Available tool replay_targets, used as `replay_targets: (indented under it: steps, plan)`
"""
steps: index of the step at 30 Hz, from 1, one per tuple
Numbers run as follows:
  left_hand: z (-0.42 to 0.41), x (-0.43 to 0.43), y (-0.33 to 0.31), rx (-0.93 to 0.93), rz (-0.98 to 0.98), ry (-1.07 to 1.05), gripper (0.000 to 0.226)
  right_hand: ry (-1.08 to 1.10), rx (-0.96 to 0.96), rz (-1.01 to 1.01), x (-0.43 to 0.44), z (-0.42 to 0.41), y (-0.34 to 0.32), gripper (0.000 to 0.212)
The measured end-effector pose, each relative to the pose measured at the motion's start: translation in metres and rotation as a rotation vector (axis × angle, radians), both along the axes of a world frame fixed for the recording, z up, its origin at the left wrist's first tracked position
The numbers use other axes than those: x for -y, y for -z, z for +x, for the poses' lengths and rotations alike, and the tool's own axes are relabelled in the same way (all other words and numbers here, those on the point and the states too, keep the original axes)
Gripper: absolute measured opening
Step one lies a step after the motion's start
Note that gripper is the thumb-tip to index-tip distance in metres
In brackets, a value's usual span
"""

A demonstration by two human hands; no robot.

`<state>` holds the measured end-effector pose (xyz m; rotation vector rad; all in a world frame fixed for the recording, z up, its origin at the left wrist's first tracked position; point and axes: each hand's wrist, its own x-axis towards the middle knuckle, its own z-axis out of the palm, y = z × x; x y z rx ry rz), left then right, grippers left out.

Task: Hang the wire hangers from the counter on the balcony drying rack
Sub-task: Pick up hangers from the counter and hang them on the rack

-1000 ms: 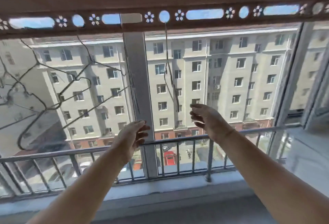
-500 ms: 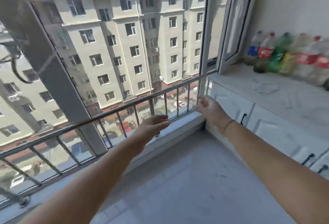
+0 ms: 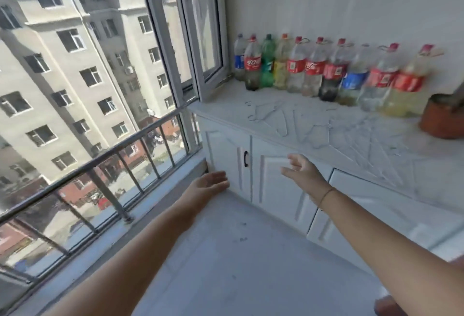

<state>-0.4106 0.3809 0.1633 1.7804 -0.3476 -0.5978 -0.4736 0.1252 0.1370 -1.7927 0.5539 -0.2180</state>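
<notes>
The tabletop point(image 3: 226, 107) on my right is white with faint grey marbling, and the wire hangers point(image 3: 313, 135) on it are a pale grey that nearly blends in. Along the far wall I see bottles point(image 3: 312, 68) mostly with red labels and red caps, two with blue labels, and one green bottle point(image 3: 268, 64). The pot point(image 3: 442, 120) is terracotta orange. The cabinet doors point(image 3: 276, 185) are white, their handle point(image 3: 246, 158) black.
</notes>
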Motion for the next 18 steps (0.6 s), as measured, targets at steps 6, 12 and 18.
replay_targets:
  steps: [6, 12, 18]
  plan:
    - [0.023, 0.12, 0.02, -0.038, 0.009, 0.082, 0.041, 0.133, -0.071, 0.006, 0.116, -0.02, 0.018, 0.054]
    - [0.044, 0.219, 0.041, -0.103, 0.019, 0.171, 0.037, 0.295, -0.092, 0.04, 0.204, -0.034, 0.033, 0.049]
    - [0.084, 0.302, 0.064, -0.149, 0.026, 0.29, 0.035, 0.44, -0.099, 0.08, 0.272, -0.029, 0.057, 0.037]
